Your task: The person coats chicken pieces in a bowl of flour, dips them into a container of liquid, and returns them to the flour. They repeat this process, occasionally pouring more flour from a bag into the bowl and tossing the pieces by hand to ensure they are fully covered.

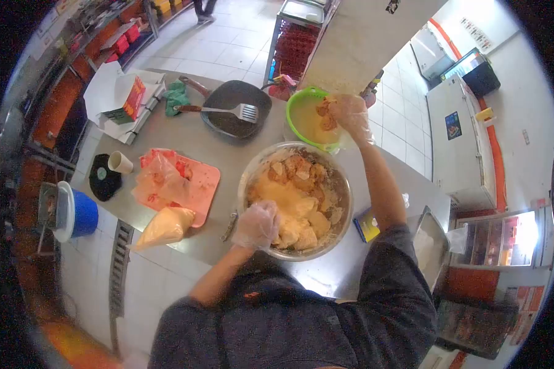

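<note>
A large metal bowl point(345, 215) on the steel table holds flour-like powder and several coated pieces. My left hand point(256, 226), in a clear plastic glove, is closed at the bowl's left rim; what it holds, if anything, is hidden. Behind the bowl, to the right, stands a green-rimmed basin point(294, 123) with cloudy liquid. Over its right side is my right hand point(349, 115), also gloved, with its fingers around reddish-brown coated pieces point(326, 115).
A square pan point(221, 126) with a slotted spatula point(247, 112) lies behind left. A red tray point(210, 185) with plastic bags, a filled bag point(166, 227), a paper cup point(120, 162) and a blue bucket point(85, 214) are left. A metal tray point(429, 243) is right.
</note>
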The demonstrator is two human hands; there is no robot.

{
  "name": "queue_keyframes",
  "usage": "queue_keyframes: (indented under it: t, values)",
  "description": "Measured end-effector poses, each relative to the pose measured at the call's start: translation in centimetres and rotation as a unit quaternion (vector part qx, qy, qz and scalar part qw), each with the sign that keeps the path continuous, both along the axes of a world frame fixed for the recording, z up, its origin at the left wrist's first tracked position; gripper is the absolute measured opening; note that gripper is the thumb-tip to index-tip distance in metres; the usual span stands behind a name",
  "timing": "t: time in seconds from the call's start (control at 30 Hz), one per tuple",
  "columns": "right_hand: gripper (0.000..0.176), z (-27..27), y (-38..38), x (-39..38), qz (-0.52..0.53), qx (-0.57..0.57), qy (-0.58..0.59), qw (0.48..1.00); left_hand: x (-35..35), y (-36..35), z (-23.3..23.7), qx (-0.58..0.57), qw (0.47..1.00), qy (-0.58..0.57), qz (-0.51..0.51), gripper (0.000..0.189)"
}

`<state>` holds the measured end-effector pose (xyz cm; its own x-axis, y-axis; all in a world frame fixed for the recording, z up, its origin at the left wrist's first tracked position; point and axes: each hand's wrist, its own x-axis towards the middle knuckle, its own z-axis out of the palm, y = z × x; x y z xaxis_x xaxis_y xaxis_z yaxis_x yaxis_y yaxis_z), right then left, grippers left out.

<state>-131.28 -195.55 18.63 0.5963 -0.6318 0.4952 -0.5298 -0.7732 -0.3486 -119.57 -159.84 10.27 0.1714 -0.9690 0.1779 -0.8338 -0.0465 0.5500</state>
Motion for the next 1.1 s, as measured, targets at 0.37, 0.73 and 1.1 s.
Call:
queue_keyframes:
  t: [0.37, 0.73, 1.1]
  values:
    - [0.023, 1.0, 9.9, 0.9, 0.076, 0.049, 0.213, 0.973, -0.3, -0.4, -0.4, 0.156, 0.986, -0.050, -0.043, 0.035]
    - [0.032, -9.9, 19.8, -6.0, -0.022, 0.165, 0.469, 0.867, 3.0, -4.3, -7.8, 0.169, 0.958, -0.218, -0.073, 0.027]
    - [0.056, -15.0, 24.8, -6.1, -0.257, 0.367, 0.077, 0.891, 2.3, -6.4, 0.9, 0.435, 0.878, -0.190, -0.062, 0.037]
